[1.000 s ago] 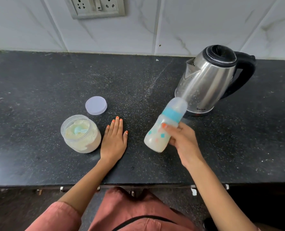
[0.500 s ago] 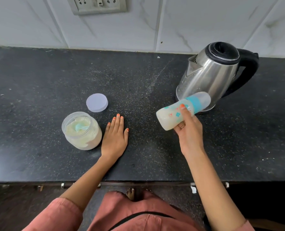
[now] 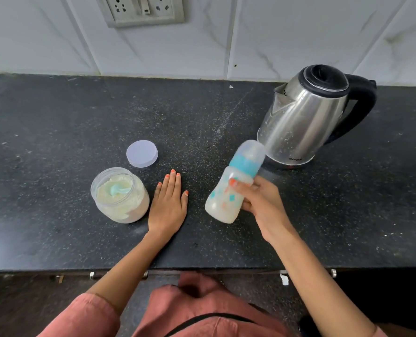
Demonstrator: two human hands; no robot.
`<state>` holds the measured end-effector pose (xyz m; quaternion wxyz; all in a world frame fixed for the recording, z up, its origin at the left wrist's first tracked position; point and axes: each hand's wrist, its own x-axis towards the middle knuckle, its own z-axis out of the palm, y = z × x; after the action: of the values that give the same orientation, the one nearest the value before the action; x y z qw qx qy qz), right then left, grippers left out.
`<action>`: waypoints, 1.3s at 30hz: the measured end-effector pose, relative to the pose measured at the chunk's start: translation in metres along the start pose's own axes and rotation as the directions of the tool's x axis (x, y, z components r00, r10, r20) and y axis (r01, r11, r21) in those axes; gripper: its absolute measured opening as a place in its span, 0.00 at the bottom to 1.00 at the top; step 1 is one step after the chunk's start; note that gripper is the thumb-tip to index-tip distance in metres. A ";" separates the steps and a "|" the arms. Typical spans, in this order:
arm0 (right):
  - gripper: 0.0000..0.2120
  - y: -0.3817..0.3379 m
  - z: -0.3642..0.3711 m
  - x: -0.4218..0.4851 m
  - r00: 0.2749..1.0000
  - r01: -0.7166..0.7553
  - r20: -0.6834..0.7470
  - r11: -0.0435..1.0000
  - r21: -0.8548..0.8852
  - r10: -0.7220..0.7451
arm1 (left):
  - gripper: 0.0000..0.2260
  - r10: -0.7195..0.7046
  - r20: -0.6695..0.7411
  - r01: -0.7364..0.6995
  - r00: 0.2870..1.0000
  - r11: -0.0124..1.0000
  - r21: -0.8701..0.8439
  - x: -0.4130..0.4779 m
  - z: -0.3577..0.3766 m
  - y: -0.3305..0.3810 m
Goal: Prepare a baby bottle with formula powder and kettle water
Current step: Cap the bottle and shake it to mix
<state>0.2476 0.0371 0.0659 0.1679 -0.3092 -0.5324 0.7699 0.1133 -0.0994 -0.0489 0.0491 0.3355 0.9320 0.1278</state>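
Bottle [image 3: 228, 193]: that is what your right hand [image 3: 260, 203] grips around the middle, lifted off the counter [image 3: 56, 122] and tilted, its capped top leaning up and away toward the kettle [image 3: 304, 117], its base toward you. It looks blurred, and it is filled with a milky white liquid under a teal collar.

Going down in size: the dark speckled counter runs the full width, backed by a white tiled wall with a socket plate [image 3: 141, 8]. The steel kettle stands upright at the back right, lid shut, black handle pointing right, spout to the left; the bottle's cap overlaps its lower edge in this view, and you cannot tell whether they touch. Your left hand [image 3: 168, 205] lies flat on the counter, palm down, fingers together and straight, holding nothing. Just beside it on the left sits the open jar [image 3: 120, 195] of pale powder with a teal scoop [image 3: 117, 190] sunk in it. The jar's lid [image 3: 142, 153] lies flat behind it, apart from the jar
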 end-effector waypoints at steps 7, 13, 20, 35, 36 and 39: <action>0.05 -0.012 -0.007 0.011 0.970 0.098 -0.242 0.940 0.326 -0.017 | 0.24 0.006 -0.007 -0.006 1.000 1.000 -0.028 0.000 0.001 0.000; 0.09 -0.003 -0.003 -0.003 0.999 0.046 -0.020 0.998 -0.042 -0.047 | 0.24 0.004 -0.013 -0.004 1.000 1.000 -0.015 0.002 0.003 -0.001; 0.07 -0.006 -0.006 0.007 0.958 0.095 -0.281 0.985 0.143 -0.052 | 0.24 0.011 -0.016 -0.011 1.000 1.000 0.002 0.001 0.004 -0.002; 0.08 -0.009 -0.008 -0.001 0.998 0.043 -0.050 0.997 -0.064 -0.046 | 0.24 0.006 -0.015 -0.006 1.000 1.000 -0.011 0.002 0.004 -0.002; 0.07 -0.013 -0.010 0.003 0.992 0.065 -0.107 0.998 0.008 -0.064 | 0.24 0.007 -0.016 -0.007 1.000 1.000 -0.010 0.002 0.004 -0.002; 0.06 -0.024 -0.017 0.016 0.932 0.156 -0.357 0.961 0.228 -0.067 | 0.24 0.009 -0.019 -0.009 1.000 1.000 -0.008 0.001 0.004 -0.002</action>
<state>0.2444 0.0676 0.0789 0.3404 -0.3846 -0.4089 0.7543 0.1117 -0.0994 -0.0537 0.0412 0.3383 0.9304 0.1348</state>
